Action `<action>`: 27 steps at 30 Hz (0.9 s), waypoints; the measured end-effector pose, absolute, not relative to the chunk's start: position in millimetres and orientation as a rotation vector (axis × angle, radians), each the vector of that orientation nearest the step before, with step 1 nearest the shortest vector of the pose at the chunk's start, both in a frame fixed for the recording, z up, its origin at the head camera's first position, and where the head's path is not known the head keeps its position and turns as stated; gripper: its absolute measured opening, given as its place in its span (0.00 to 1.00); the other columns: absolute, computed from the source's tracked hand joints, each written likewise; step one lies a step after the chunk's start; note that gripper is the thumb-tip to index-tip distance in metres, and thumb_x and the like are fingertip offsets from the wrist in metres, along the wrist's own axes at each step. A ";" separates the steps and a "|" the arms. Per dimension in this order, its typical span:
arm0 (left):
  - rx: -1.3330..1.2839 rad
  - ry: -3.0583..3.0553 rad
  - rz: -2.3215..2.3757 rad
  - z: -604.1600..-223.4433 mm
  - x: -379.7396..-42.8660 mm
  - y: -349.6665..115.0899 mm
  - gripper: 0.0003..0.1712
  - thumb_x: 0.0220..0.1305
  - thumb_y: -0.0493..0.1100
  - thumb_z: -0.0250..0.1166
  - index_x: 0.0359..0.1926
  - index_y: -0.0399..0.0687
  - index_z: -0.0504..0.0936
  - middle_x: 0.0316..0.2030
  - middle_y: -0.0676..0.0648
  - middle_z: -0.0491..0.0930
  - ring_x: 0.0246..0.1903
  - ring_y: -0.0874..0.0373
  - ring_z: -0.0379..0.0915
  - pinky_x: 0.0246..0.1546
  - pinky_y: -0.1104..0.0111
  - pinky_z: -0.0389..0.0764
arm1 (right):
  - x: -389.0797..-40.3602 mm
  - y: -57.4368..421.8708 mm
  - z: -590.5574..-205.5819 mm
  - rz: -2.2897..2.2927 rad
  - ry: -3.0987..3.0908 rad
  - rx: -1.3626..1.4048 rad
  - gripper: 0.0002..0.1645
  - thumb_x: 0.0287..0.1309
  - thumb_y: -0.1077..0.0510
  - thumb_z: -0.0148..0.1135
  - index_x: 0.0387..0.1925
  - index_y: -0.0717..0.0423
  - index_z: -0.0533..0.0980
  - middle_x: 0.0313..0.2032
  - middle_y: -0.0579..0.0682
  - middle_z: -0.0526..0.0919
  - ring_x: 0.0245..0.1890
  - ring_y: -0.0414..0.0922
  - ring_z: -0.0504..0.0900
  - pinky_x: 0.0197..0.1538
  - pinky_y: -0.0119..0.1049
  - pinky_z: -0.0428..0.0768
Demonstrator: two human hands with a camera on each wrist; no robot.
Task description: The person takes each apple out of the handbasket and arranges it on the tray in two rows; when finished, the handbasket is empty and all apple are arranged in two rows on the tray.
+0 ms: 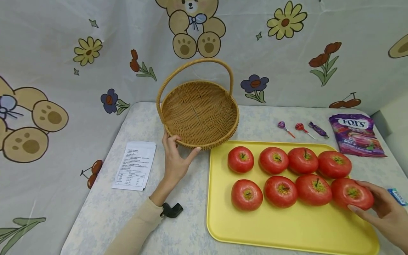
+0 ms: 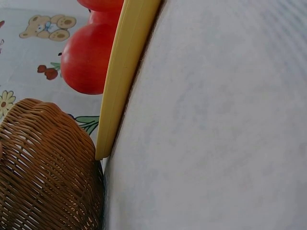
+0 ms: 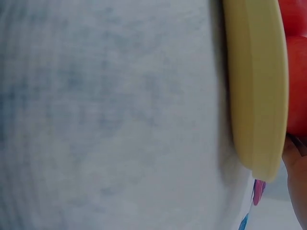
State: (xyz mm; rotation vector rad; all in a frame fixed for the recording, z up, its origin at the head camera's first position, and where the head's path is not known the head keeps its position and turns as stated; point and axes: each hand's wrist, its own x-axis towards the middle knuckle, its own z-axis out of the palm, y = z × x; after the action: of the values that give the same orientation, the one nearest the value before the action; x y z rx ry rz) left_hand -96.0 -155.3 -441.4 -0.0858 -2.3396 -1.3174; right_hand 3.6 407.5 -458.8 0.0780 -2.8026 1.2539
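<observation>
My left hand (image 1: 174, 163) holds the near-left rim of a wicker basket (image 1: 199, 109), fingers over the edge and thumb along the front. The basket has a tall arched handle and tilts so its inside shows; its woven side (image 2: 48, 167) fills the lower left of the left wrist view. On the right, my right hand (image 1: 382, 205) grips a red apple (image 1: 352, 194), the rightmost of the front row, thumb in front and fingers behind. That apple (image 3: 298, 86) shows partly above the tray rim in the right wrist view. Several more red apples (image 1: 280, 191) stand in two rows.
The yellow tray (image 1: 287, 230) under the apples reaches close to the basket. Behind it lie two lollipops (image 1: 301, 128), a purple wrapped candy (image 1: 318, 129) and a purple FOX'S bag (image 1: 355, 136). A white printed packet (image 1: 135, 165) is at left, a small blue-white packet (image 1: 397, 196) at far right.
</observation>
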 end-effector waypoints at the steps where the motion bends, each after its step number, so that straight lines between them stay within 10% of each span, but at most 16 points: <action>1: -0.082 -2.341 -1.317 -440.8 -95.9 -155.3 0.39 0.54 0.58 0.73 0.52 0.45 0.60 0.76 0.39 0.36 0.73 0.41 0.47 0.57 0.42 0.70 | 3.3 406.5 -457.3 1.254 -2.803 0.087 0.51 0.49 0.76 0.69 0.71 0.47 0.59 0.54 0.19 0.63 0.48 0.16 0.64 0.43 0.06 0.64; 27: -0.062 -2.363 -1.326 -438.3 -94.6 -154.5 0.39 0.55 0.57 0.74 0.53 0.45 0.59 0.76 0.40 0.35 0.74 0.40 0.44 0.59 0.41 0.68 | 6.6 402.5 -452.5 1.229 -2.870 0.130 0.53 0.50 0.75 0.69 0.66 0.33 0.55 0.53 0.17 0.57 0.47 0.17 0.59 0.41 0.06 0.60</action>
State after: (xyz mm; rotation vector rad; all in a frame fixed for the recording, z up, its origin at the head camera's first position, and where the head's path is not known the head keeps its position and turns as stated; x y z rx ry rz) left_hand -94.6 -154.5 -438.3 -0.0625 -2.3627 -1.3261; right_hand 6.6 402.5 -452.5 0.1299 -2.8703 1.2287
